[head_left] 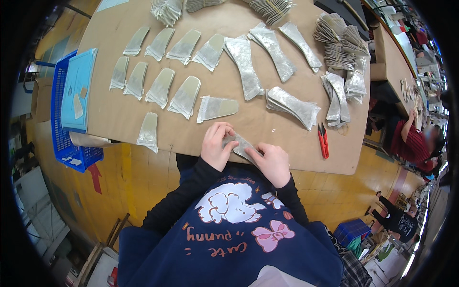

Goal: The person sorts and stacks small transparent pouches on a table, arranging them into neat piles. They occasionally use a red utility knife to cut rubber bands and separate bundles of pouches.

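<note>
At the table's near edge my left hand (217, 147) and my right hand (274, 163) pinch a narrow silvery-grey fabric piece (243, 146) between thumbs and fingers. It slants between both hands, and its ends are partly hidden by the fingers. Just beyond my left hand lies a tongue-shaped grey piece (224, 108) with a frayed silvery end. Farther right rests a stack of waisted silvery pieces (292, 106). Red-handled thread snips (323, 143) lie to the right of my right hand, touched by neither.
Rows of tongue-shaped pieces (160, 87) spread over the brown-covered table (191, 138). Bundled stacks (340, 45) stand at the right, others along the far edge. A blue plastic crate (60, 115) adjoins the left edge, topped by a light-blue sheet (79, 91). A person (412, 143) sits at another table on the right.
</note>
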### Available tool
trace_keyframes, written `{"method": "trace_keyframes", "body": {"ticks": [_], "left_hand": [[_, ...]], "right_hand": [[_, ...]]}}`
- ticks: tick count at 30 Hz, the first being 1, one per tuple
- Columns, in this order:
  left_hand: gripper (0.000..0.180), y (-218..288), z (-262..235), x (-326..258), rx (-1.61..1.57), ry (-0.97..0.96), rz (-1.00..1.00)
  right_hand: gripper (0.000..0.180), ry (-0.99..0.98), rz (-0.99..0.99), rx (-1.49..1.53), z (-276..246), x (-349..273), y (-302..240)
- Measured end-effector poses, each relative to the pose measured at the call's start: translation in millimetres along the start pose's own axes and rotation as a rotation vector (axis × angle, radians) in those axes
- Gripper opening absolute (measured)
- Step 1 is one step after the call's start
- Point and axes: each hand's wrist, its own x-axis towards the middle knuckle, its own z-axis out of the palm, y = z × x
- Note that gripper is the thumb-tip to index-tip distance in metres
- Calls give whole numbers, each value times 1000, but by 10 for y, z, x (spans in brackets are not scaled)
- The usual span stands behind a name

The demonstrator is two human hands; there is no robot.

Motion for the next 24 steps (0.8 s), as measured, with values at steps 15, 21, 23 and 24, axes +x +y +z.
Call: {"method": "trace_keyframes", "body": {"ticks": [15, 21, 23, 24], "left_hand": [[51, -184, -434, 469, 307, 71, 372], [63, -195, -403, 474, 187, -169, 301], [64, -172, -348, 455, 147, -195, 325], [65, -164, -329, 448, 130, -186, 341]], "right_hand": [[43, 642, -300, -82, -626, 698, 422], [41, 672, -400, 72, -747, 378, 235], [41, 381, -428, 224, -702, 343, 168], [38, 219, -403, 307, -651, 355, 139]]}}
